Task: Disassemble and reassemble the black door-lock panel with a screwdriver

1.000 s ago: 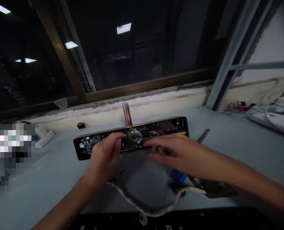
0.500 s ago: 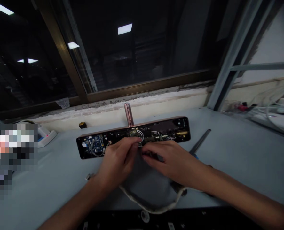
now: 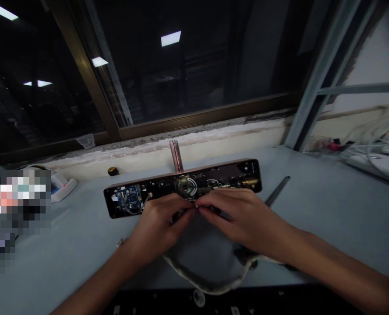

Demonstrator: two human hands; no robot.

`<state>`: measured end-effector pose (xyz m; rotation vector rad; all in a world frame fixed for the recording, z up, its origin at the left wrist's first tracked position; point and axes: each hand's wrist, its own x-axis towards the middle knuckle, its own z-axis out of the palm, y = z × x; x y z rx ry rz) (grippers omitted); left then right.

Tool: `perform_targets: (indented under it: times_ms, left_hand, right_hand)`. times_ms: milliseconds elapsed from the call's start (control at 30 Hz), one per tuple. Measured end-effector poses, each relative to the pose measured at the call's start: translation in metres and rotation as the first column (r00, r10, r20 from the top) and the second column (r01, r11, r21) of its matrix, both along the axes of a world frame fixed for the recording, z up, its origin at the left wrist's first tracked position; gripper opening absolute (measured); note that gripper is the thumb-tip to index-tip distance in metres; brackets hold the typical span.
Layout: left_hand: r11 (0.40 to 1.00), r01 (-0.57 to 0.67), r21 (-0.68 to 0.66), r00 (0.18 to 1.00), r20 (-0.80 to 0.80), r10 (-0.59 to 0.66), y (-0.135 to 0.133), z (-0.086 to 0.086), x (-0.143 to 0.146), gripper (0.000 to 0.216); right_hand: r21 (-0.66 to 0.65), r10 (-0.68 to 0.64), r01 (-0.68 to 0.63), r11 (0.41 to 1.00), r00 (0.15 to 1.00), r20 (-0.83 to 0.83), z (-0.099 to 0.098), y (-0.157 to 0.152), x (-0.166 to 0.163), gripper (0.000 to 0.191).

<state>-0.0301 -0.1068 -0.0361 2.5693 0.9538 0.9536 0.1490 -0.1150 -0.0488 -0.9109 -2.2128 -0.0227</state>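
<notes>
A long, shallow housing (image 3: 227, 168) stands on the table with its open side toward me. Inside it are a blue circuit board (image 3: 132, 197) at the left end, a round mechanism (image 3: 186, 186) in the middle and a brass part (image 3: 247, 182) at the right. A copper-coloured handle (image 3: 176, 156) rises behind it. My left hand (image 3: 168, 218) and my right hand (image 3: 234, 214) meet at the housing's near edge. Both pinch at the fingertips on something small, largely covered by the fingers; only a light speck shows between them.
A pale cable bundle (image 3: 210, 289) loops below my hands, above a black panel (image 3: 168, 302) along the front. A dark blade-like tool (image 3: 277, 191) lies at right. A small gold-and-black knob (image 3: 112, 171) and a white power strip (image 3: 65, 190) sit at left.
My left fingers have dropped from the round mechanism to the housing's near edge and now touch my right fingertips. My right hand has shifted slightly left and up. The housing has stayed put.
</notes>
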Motion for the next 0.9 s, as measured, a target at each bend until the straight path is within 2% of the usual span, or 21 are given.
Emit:
perform_targets:
  times_ms: [133, 233, 333, 500, 733, 900]
  left_hand:
    - [0.999, 0.014, -0.044, 1.000, 0.003, -0.014, -0.001, 0.003, -0.003, 0.016]
    - [0.999, -0.026, -0.022, 0.999, -0.038, 0.025, 0.002, 0.003, -0.007, 0.016]
    - [0.992, -0.119, 0.047, 0.979, -0.159, 0.125, 0.010, 0.001, -0.014, 0.018]
    - [0.967, -0.215, 0.140, 0.878, -0.406, 0.254, 0.026, -0.005, -0.027, 0.019]
    - [0.957, -0.138, 0.257, 0.827, -0.502, 0.254, 0.035, -0.006, -0.037, 0.022]
    - [0.926, -0.059, 0.374, 0.735, -0.612, 0.293, 0.034, -0.008, -0.032, 0.024]
  right_hand:
    - [-0.034, -0.023, 0.022, 0.999, 0.999, -0.035, 0.002, -0.001, 0.001, 0.018]
    - [-0.081, -0.087, 0.082, 0.993, 0.995, -0.058, 0.006, 0.001, 0.007, 0.020]
    - [-0.109, -0.156, 0.150, 0.983, 0.986, -0.050, 0.010, 0.005, 0.016, 0.021]
    - [-0.074, -0.202, 0.198, 0.977, 0.978, -0.043, 0.013, 0.007, 0.026, 0.023]
    - [-0.046, -0.159, 0.159, 0.986, 0.987, 0.004, 0.016, 0.007, 0.027, 0.026]
    - [-0.041, -0.133, 0.133, 0.990, 0.991, 0.016, 0.016, 0.007, 0.029, 0.026]
